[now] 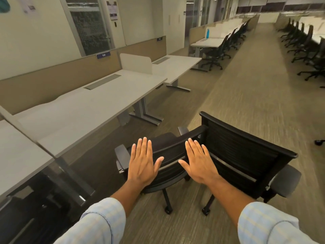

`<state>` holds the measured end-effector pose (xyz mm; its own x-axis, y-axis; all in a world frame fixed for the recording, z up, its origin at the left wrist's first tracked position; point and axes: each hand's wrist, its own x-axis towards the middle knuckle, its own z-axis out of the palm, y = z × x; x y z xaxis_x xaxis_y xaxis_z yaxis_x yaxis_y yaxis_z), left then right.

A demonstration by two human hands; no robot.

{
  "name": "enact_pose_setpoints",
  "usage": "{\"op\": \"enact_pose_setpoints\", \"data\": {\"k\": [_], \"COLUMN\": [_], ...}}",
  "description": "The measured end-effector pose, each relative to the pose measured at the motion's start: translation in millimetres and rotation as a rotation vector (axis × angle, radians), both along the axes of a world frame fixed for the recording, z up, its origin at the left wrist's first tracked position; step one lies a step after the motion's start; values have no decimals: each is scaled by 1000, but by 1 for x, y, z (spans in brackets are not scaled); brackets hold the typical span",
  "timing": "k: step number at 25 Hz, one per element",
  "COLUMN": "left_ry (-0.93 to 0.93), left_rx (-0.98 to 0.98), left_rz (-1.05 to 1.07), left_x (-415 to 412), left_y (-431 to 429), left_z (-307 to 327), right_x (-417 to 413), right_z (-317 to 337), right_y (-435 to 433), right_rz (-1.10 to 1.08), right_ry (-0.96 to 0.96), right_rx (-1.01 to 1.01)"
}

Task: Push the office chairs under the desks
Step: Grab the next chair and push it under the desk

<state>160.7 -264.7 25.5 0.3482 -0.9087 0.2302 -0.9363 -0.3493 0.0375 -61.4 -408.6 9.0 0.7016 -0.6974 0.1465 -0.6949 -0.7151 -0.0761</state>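
Observation:
Two black mesh-backed office chairs stand in the aisle just in front of me. The nearer left chair (168, 152) is partly hidden behind my hands; the right chair (246, 155) has its back turned toward me. My left hand (142, 162) and my right hand (198, 162) are both stretched out flat, palms down, fingers spread, over the left chair's backrest. Whether they touch it I cannot tell. Neither holds anything. A long white desk (91, 106) runs along the left, apart from both chairs.
A second white desk (175, 66) with a divider screen follows further along. Rows of black chairs (221, 48) line the desks at the back and the right side (306, 46). A wide carpeted aisle (246, 95) runs ahead. A caster (319, 142) shows at the right edge.

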Motion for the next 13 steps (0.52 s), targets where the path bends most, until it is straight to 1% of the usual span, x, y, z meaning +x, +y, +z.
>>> {"op": "enact_pose_setpoints", "data": {"k": [4,7,10,13], "left_ry": [48,102,79,46], "left_rx": [56,160,125,125], "left_rz": [25,20,10,52], "left_x": [25,40,52,63], "left_y": [-42,-60,-65,-67], "left_z": [-5,-20,-30,-27], "right_x": [20,42,57,79], "right_z": [8,2,-9,-15], "right_y": [-57,-98,-129,-143], "right_rz": [6,42,73,63], "right_ry": [16,70,106,19], "right_rx": [-7,3,-11,-47]}}
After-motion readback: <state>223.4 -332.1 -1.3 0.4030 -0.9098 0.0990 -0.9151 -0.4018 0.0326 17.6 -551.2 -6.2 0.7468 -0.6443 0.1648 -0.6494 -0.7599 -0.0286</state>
